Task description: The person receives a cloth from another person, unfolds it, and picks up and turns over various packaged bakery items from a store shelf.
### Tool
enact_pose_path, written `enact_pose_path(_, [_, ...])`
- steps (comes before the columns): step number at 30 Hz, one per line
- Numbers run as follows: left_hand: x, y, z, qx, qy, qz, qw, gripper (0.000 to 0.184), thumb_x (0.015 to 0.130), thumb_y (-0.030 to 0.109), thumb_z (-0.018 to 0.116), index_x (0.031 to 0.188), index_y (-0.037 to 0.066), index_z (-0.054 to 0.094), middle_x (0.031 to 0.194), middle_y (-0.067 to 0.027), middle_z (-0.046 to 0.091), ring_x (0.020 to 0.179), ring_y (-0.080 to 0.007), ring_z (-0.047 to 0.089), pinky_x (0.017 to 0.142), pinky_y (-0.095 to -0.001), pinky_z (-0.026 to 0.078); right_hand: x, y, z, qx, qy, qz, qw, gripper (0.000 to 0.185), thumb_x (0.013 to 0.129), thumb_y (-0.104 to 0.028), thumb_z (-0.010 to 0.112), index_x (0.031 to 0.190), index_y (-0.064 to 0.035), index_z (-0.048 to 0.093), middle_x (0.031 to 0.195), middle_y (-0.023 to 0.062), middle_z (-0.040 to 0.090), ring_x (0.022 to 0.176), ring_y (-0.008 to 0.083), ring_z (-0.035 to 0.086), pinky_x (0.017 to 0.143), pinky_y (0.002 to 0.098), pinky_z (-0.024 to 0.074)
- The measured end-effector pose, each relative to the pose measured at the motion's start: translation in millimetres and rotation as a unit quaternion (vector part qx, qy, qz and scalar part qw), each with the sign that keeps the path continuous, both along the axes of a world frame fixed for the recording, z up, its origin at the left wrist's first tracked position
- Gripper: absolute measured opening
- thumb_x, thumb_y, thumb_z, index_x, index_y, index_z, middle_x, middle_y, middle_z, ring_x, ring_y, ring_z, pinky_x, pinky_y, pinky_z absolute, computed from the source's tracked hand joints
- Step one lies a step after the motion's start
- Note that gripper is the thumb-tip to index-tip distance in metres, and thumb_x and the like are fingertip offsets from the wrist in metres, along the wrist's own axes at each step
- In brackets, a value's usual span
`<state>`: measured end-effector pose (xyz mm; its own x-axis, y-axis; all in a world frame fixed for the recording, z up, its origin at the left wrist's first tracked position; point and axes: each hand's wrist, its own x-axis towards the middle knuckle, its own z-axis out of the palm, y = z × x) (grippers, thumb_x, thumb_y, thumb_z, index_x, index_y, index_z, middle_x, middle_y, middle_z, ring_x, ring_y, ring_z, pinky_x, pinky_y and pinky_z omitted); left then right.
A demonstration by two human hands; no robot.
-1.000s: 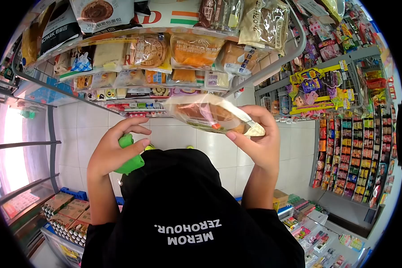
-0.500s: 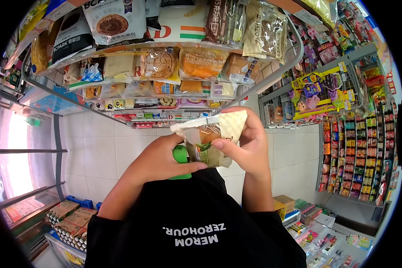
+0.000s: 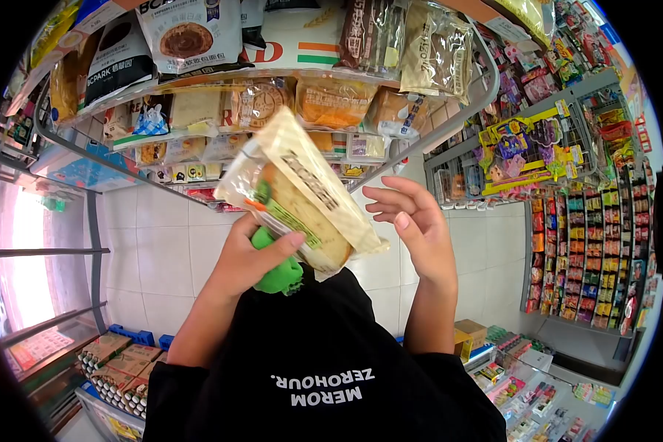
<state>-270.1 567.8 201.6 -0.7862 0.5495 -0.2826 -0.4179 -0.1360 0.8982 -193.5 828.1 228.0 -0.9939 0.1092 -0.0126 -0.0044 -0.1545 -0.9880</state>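
Observation:
My left hand [image 3: 254,250] grips a packaged bread [image 3: 313,199] by its lower left side, thumb on the clear window. The wrapper is cream with dark lettering and a green and orange print, and the pack tilts up to the left in front of the shelves. A green cloth-like bundle [image 3: 280,276] is tucked in the same hand, below the pack; its exact kind I cannot tell. To the right of the pack, my right hand [image 3: 416,232] is held up with fingers apart and nothing in it.
Ahead stands a tiered rack of packaged breads [image 3: 335,102], its metal rail [image 3: 486,81] curving at the right. A basket of colourful sweets [image 3: 527,147] hangs at right, above shelves of small packets [image 3: 582,258]. Cartons [image 3: 118,361] are stacked at lower left.
The packaged bread has turned and risen, its lettered face now showing. My right hand has let go and moved right, while the left keeps hold and has shifted left.

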Motion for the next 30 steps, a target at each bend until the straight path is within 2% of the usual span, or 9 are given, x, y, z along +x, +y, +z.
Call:
enact_pose_path(1, [0.4, -0.9, -3.8, 0.035, -0.048, 0.038, 0.998, 0.033, 0.088, 0.015, 0.076, 0.115, 0.000, 0.063, 0.111, -0.0074, 0.068, 0.099, -0.0122, 0.064, 0.089, -0.0288, 0.052, 2.1, 1.0, -2.6, -0.013, -0.005, 0.001, 1.000, 0.052, 0.095, -0.014, 0.066, 0.139, 0.0004, 0.044, 0.128, 0.0168, 0.063, 0.110, 0.0213, 0.062, 0.100, 0.0366, 0.0464])
enact_pose_path(2, [0.6, -0.6, -9.6, 0.041, -0.054, 0.076, 0.995, 0.035, 0.092, 0.018, 0.073, 0.118, 0.001, 0.059, 0.108, -0.0090, 0.068, 0.088, -0.0133, 0.066, 0.079, -0.0287, 0.056, 4.0, 1.4, -5.3, -0.025, -0.010, 0.002, 1.000, 0.050, 0.096, -0.014, 0.065, 0.139, 0.0007, 0.044, 0.127, 0.0168, 0.063, 0.110, 0.0213, 0.063, 0.100, 0.0368, 0.0464])
enact_pose_path(5, [1.4, 2.8, -12.6, 0.108, -0.084, 0.104, 0.985, 0.037, 0.098, 0.024, 0.061, 0.124, -0.002, 0.052, 0.106, -0.0152, 0.067, 0.064, -0.0210, 0.066, 0.054, -0.0308, 0.056, 7.6, -5.1, -14.3, -0.088, -0.037, 0.038, 0.995, 0.048, 0.097, -0.016, 0.064, 0.138, 0.0016, 0.045, 0.125, 0.0167, 0.064, 0.110, 0.0214, 0.063, 0.100, 0.0368, 0.0466])
enact_pose_path(6, [3.1, 6.9, -12.3, 0.099, -0.079, 0.120, 0.985, 0.040, 0.100, 0.029, 0.058, 0.123, -0.002, 0.052, 0.105, -0.0158, 0.067, 0.063, -0.0205, 0.064, 0.053, -0.0304, 0.055, 8.8, -8.7, -19.0, -0.113, -0.038, 0.045, 0.992, 0.047, 0.097, -0.013, 0.064, 0.137, 0.0028, 0.046, 0.124, 0.0157, 0.064, 0.112, 0.0211, 0.062, 0.100, 0.0366, 0.0466])
enact_pose_path(10, [9.1, 14.9, -7.6, 0.100, -0.093, 0.128, 0.982, 0.040, 0.100, 0.031, 0.058, 0.122, -0.002, 0.052, 0.103, -0.0157, 0.067, 0.063, -0.0193, 0.064, 0.055, -0.0303, 0.056, 3.7, -35.3, -11.9, -0.125, -0.055, 0.046, 0.990, 0.046, 0.095, -0.006, 0.065, 0.135, 0.0050, 0.048, 0.127, 0.0137, 0.063, 0.118, 0.0193, 0.060, 0.100, 0.0344, 0.0478])
enact_pose_path(18, [14.5, 20.5, -6.8, 0.076, -0.120, 0.135, 0.981, 0.041, 0.100, 0.036, 0.057, 0.116, -0.002, 0.055, 0.091, -0.0143, 0.069, 0.057, -0.0188, 0.063, 0.053, -0.0297, 0.055, 0.9, -47.2, -6.6, -0.100, -0.068, 0.012, 0.993, 0.046, 0.093, -0.007, 0.069, 0.134, 0.0046, 0.050, 0.127, 0.0130, 0.063, 0.114, 0.0169, 0.062, 0.098, 0.0310, 0.0492])
enact_pose_path(28, [15.2, 19.8, -3.9, 0.070, -0.100, 0.128, 0.984, 0.041, 0.099, 0.035, 0.059, 0.116, -0.002, 0.055, 0.093, -0.0143, 0.068, 0.059, -0.0189, 0.064, 0.055, -0.0303, 0.055, 3.5, -47.1, -11.0, -0.088, -0.053, 0.001, 0.995, 0.045, 0.094, -0.007, 0.068, 0.134, 0.0048, 0.050, 0.125, 0.0125, 0.065, 0.111, 0.0165, 0.063, 0.096, 0.0304, 0.0501])
enact_pose_path(30, [16.9, 20.0, -3.7, 0.067, -0.079, 0.135, 0.986, 0.039, 0.098, 0.032, 0.061, 0.116, -0.002, 0.054, 0.094, -0.0140, 0.068, 0.061, -0.0189, 0.065, 0.056, -0.0308, 0.056, 5.3, -46.0, -13.6, -0.103, -0.046, 0.003, 0.994, 0.049, 0.093, -0.007, 0.068, 0.137, 0.0041, 0.047, 0.130, 0.0133, 0.061, 0.118, 0.0176, 0.060, 0.100, 0.0322, 0.0477])
